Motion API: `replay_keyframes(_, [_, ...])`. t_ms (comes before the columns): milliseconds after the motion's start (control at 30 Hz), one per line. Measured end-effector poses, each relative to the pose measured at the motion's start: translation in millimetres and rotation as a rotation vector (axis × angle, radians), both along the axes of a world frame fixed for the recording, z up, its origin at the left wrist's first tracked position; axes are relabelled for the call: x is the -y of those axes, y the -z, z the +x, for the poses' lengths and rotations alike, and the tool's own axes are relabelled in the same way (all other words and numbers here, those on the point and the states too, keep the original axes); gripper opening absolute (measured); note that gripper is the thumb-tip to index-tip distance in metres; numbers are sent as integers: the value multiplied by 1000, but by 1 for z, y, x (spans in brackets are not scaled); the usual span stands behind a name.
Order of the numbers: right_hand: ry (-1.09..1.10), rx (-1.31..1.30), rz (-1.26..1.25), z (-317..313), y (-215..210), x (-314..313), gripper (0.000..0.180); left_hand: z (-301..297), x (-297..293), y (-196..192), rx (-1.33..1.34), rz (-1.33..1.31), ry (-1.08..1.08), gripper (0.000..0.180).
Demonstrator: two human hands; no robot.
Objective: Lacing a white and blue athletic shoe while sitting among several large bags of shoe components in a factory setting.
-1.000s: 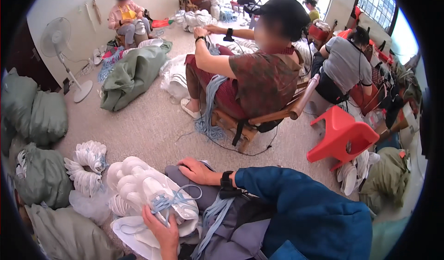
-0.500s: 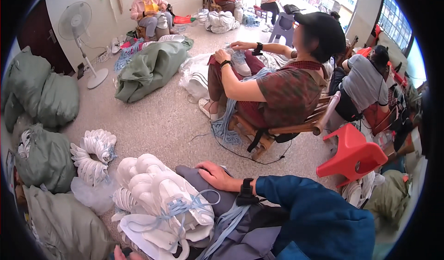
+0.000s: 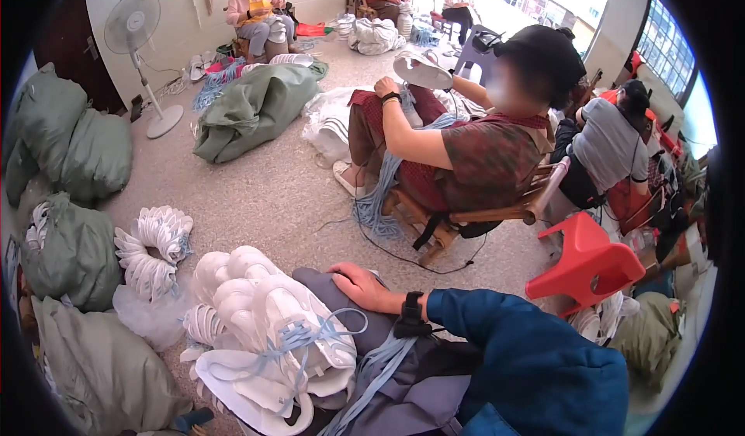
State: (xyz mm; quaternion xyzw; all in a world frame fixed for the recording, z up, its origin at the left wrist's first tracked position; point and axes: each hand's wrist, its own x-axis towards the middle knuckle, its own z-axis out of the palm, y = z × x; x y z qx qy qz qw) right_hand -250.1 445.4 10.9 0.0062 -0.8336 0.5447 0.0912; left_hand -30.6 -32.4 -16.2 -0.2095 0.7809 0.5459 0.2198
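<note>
A stack of white moulded shoe pieces [image 3: 264, 335], tied with a light-blue strap, lies on my grey-trousered lap. My right hand [image 3: 358, 286], on a blue-sleeved arm with a dark wrist device, rests flat on my knee just right of the stack, fingers spread and holding nothing. Loose light-blue straps [image 3: 374, 368] hang over my lap below the wrist. My left hand is out of view.
A ring-shaped bundle of white pieces [image 3: 153, 243] lies on the floor to the left, among green sacks [image 3: 68, 254]. A person sits on a wooden chair [image 3: 458, 219] ahead, a red plastic stool [image 3: 591, 261] at the right. Further people, a fan [image 3: 133, 23] and a sack [image 3: 252, 106] are behind.
My left hand, which held the stack's lower edge a second ago, has dropped out of view. The view has shifted, so the stack sits more central. My right hand stays on my knee.
</note>
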Motion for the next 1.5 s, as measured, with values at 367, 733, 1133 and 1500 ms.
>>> replay_keyframes(367, [-4, 63, 38, 1, -2, -5, 34, -41, -6, 7, 202, -162, 257, 29])
replay_keyframes(733, [22, -24, 25, -2, 6, -2, 31, -16, -12, 49, -255, -198, -64, 31])
replay_keyframes(1133, [17, -71, 33, -1, 12, -9, 32, -35, -146, -79, -46, 224, -699, 33])
replay_keyframes(1500, [6, -44, 3, -1, 11, -5, 34, -166, -297, -229, 107, -1, 195, 34])
